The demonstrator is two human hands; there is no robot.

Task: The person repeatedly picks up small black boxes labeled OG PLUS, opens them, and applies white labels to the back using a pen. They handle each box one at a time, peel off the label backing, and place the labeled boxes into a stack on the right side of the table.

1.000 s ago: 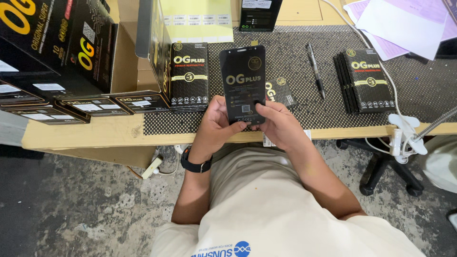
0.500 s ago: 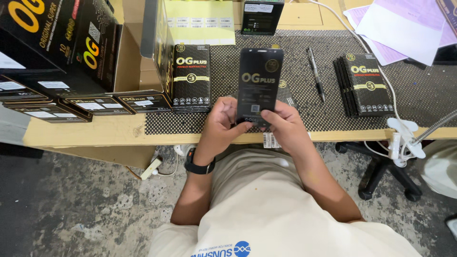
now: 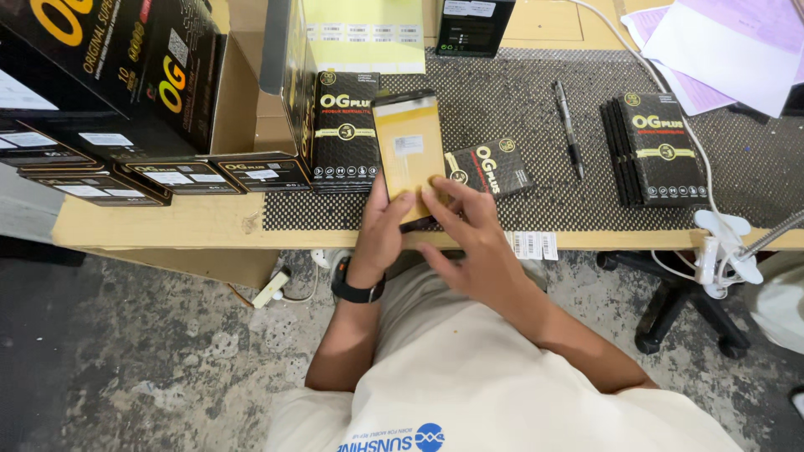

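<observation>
— At the near edge of the workbench, item one?

— Flat rectangular panel, yellow face up with a small white sticker on it, dark border. Held above the black mesh mat, tilted slightly. Left hand clasps its lower left edge, thumb on the face; black wristwatch on that wrist. Right hand has its fingers spread loosely, fingertips touching the panel's lower right corner.

— Items adjacent?

— Just right of the panel, one small black box, lying flat and askew on the mat. Just left, an upright black box with gold print. Further right: black pen, then a stack of black boxes. Far left: large black cartons and a row of flat boxes. White barcode label stuck on the bench's front edge.
</observation>
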